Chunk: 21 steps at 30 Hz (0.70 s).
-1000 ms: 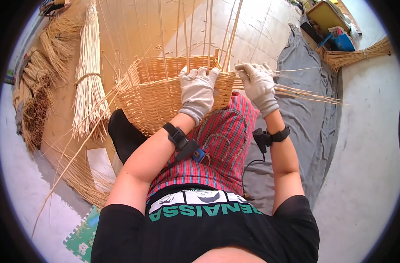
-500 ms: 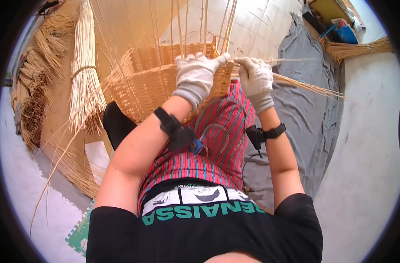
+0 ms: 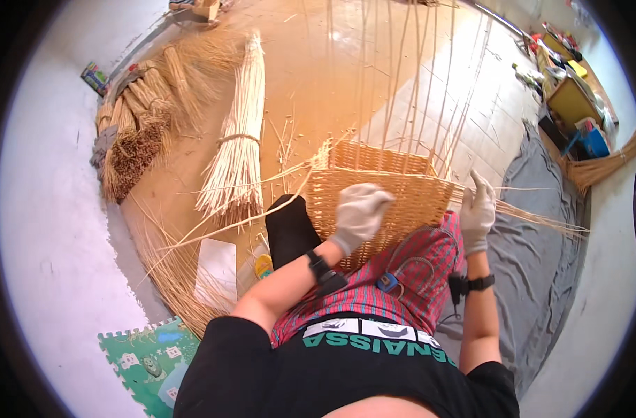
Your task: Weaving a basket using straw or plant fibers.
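A woven wicker basket (image 3: pixel 408 209) with tall upright stakes rests between my legs, its weave light brown. My left hand (image 3: pixel 362 214), in a pale work glove, is in front of the basket's near wall; it is slightly blurred, with its fingers curled together and nothing visible in them. Beside the basket's right corner is my right hand (image 3: pixel 478 209), gloved too, its fingers stretched upward and holding nothing. Long loose strands (image 3: pixel 534 214) stick out to the right behind that hand. More strands (image 3: pixel 231 226) trail from the basket's left corner.
A tied bundle of pale wicker rods (image 3: pixel 238 139) lies on the floor at left, with darker bundles (image 3: pixel 140 125) beyond it. Grey cloth (image 3: pixel 534 258) covers the floor at right. A white sheet (image 3: pixel 217 268) and green foam mat (image 3: pixel 150 362) are at lower left.
Both hands have come off the basket's rim at its right corner. The left has moved down in front of the near wall; the right has opened its fingers. The view has shifted left.
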Motion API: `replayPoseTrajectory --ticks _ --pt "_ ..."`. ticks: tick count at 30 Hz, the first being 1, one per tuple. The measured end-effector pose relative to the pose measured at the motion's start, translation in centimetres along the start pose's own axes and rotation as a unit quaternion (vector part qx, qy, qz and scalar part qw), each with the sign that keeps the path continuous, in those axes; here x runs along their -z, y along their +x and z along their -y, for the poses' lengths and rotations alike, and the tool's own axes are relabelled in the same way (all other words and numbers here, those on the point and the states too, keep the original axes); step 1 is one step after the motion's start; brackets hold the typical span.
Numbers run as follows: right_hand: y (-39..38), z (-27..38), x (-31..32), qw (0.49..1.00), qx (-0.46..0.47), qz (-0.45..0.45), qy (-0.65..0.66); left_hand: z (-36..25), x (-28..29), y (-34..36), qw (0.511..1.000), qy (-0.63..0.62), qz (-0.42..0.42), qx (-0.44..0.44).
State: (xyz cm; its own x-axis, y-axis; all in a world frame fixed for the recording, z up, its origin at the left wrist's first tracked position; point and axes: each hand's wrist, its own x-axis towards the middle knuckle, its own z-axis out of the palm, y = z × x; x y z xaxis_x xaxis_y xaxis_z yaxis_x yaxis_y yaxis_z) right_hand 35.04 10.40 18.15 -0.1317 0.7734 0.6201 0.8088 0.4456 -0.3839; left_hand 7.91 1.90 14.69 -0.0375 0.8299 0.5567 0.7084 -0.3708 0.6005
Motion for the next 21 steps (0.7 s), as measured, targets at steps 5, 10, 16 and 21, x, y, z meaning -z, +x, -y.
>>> replayPoseTrajectory --ticks 5,10,16,21 --pt "-2.1 10.2 -4.9 0.921 -0.026 0.162 0.353 7.8 5.3 -2.7 0.931 0.143 -0.201 0.271" --pt "-2.1 22.8 -8.6 0.913 0.128 0.263 0.284 13.1 5.7 -1.6 0.920 -0.156 -0.176 0.313" --pt "-0.8 24.0 -10.7 0.914 0.264 0.078 0.299 12.1 6.2 -4.3 0.921 -0.140 -0.195 0.305" --pt "-1.2 17.1 -14.3 0.822 -0.287 0.076 0.485 7.1 8.3 -2.9 0.974 0.217 -0.041 -0.057"
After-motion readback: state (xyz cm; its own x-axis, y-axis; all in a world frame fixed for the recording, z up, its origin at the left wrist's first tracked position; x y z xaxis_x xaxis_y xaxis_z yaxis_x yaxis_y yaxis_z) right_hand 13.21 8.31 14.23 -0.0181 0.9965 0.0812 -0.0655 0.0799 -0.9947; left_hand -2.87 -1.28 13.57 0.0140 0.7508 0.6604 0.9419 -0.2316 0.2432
